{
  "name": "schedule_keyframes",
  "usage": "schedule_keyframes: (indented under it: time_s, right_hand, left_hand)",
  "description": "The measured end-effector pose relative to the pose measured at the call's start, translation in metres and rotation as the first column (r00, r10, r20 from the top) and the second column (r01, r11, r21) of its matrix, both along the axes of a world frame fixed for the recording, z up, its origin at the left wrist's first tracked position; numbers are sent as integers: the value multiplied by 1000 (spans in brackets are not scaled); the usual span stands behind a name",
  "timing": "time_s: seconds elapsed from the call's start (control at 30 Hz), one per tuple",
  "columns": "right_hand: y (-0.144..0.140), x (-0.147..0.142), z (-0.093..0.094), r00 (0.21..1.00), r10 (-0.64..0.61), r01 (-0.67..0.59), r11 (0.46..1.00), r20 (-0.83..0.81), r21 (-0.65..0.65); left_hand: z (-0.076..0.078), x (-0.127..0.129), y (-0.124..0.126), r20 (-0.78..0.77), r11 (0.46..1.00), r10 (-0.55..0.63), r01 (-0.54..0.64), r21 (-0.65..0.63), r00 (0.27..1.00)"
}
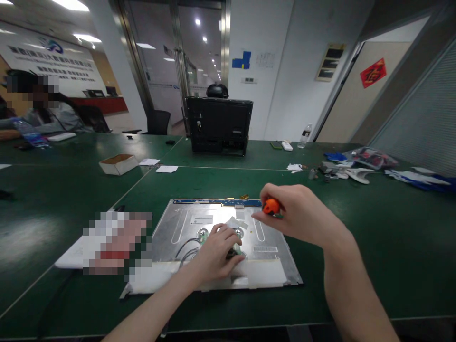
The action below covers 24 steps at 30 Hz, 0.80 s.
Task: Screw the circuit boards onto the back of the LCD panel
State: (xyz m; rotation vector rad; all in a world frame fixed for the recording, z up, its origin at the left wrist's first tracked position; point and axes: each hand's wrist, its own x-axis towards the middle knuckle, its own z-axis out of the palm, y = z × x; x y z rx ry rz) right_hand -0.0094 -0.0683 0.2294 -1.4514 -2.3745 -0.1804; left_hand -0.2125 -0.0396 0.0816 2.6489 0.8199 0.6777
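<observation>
Your left hand (218, 254) rests fingers-down, loosely curled, on the small green circuit board (235, 247) at the middle of the flat silver metal panel (278, 259), which lies on the green table (374, 256). Just up and to its right, your right hand (302, 213) is closed around the orange-capped screwdriver (271, 206), above the panel.

Single head-worn view, looks forward and down over green surface (356, 247); close above metal panel (221, 223) at near centre; far room, glass doors (178, 57) beyond.
</observation>
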Motion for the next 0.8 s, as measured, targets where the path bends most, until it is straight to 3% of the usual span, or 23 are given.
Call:
schedule_keyframes:
  time_s: [0.13, 0.23, 0.3, 0.37, 0.47, 0.57, 0.67, 0.8]
  right_hand:
    - [-12, 3, 10, 981, -91, 134, 957, -172, 256]
    - [-19, -3, 3, 959, -260, 281, 915, -110, 288]
    - [-21, -9, -16, 938, -348, 341, 922, 4, 181]
    - [-19, -12, -46, 921, -372, 373, 928, 116, 14]
    - [-17, -11, -101, 886, -401, 450, 866, 235, -218]
    - [-21, -5, -147, 878, -437, 476, 840, 195, -259]
    - [-31, -3, -171, 868, -473, 496, 827, 147, -265]
    - [-39, -4, -180, 855, -499, 518, 808, 141, -280]
  left_hand:
    - [19, -19, 4, 129, 993, 104, -110, 36, 986]
    - [29, -49, 6, 168, 963, 243, -258, 78, 955]
    - [29, -73, 6, 96, 935, 343, -349, 58, 934]
    - [22, -95, 4, -12, 911, 412, -412, 16, 911]
    - [2, -122, -1, -117, 877, 474, -480, -29, 873]
    - [-20, -137, -4, -189, 862, 484, -503, -65, 854]
    - [-36, -143, -5, -249, 845, 504, -532, -58, 827]
    - [-44, -144, -3, -308, 851, 488, -524, -44, 817]
